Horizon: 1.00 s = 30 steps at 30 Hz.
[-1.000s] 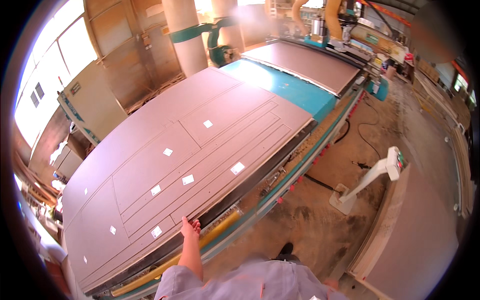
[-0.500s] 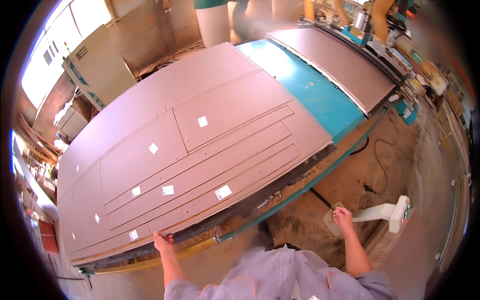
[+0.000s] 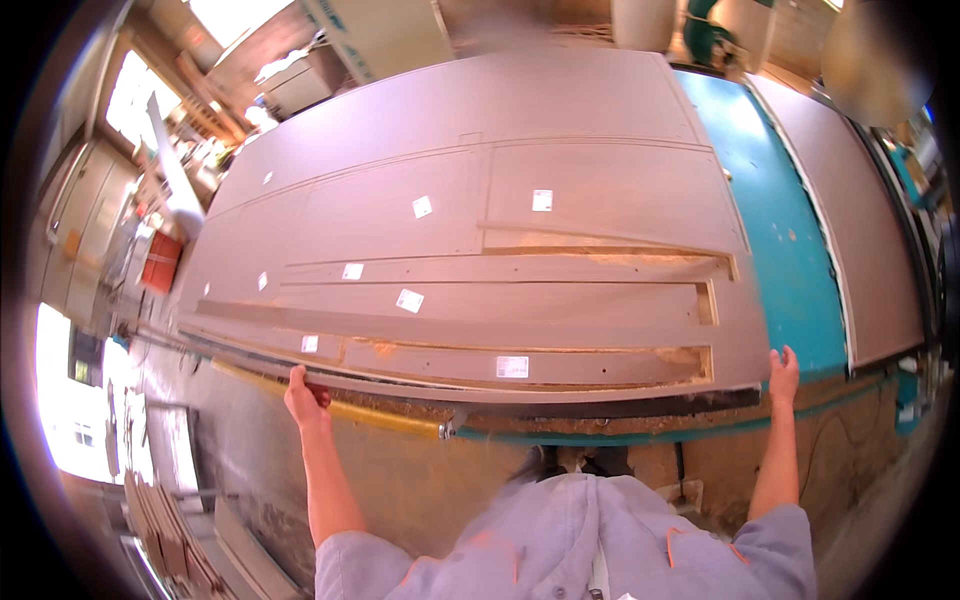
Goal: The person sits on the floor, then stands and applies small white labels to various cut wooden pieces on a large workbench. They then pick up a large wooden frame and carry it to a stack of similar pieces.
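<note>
Board [image 3: 460, 225] bears nine labels [image 3: 513, 367], two hands [image 3: 308, 398] [image 3: 784, 378] near its edge.

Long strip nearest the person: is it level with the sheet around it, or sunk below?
Sunk, at least at its right end: there the tan cut edge of the surrounding sheet stands above the long strip.

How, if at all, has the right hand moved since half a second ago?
Yes: the right hand moved forward, from over the floor to the near edge of the teal table.

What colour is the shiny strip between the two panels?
The shiny strip is teal, clearest in the head view.
</note>
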Available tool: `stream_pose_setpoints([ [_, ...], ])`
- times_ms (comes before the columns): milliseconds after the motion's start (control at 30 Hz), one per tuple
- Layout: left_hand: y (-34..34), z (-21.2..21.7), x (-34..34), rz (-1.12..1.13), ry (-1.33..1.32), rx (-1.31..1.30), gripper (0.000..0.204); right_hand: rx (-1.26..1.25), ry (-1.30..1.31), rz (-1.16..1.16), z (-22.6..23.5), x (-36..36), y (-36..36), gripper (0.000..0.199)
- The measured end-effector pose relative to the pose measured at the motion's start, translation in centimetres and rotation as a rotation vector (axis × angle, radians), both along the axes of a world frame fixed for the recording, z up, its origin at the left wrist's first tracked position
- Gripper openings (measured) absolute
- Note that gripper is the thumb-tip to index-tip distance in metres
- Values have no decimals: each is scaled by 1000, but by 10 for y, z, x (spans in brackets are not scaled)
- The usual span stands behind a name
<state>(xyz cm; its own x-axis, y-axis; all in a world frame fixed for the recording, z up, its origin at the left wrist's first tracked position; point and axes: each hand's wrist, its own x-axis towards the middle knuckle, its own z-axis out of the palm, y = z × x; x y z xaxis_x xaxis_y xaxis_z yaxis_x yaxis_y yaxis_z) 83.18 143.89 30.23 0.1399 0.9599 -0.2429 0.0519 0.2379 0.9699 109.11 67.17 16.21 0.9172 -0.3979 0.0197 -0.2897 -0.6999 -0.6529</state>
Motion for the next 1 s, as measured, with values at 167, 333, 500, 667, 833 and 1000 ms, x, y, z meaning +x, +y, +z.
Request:
stream_pose_setpoints([
  [167, -32, 53, -4, 78, -19, 151, 27, 218, 213, 263, -30, 70, -34, 46],
  [333, -54, 101, -4, 146, -44, 267, 25, 255, 128, 195, -37, 77, -10, 41],
  [500, -71, 121, -1, 210, -163, 311, 24, 619, 384, 198, -4, 91, -9, 45],
  [667, -52, 116, -2, -81, -371, 385, 31, 644, 404, 268, -36, 103, -33, 46],
  [833, -71, 121, 38, -88, -630, 77, 47, 750, 358, 134, -12, 100, -18, 44],
  [1000, -53, 112, 42, -277, -835, 72, 42, 781, 256, 11, -2, 89, 1, 38],
])
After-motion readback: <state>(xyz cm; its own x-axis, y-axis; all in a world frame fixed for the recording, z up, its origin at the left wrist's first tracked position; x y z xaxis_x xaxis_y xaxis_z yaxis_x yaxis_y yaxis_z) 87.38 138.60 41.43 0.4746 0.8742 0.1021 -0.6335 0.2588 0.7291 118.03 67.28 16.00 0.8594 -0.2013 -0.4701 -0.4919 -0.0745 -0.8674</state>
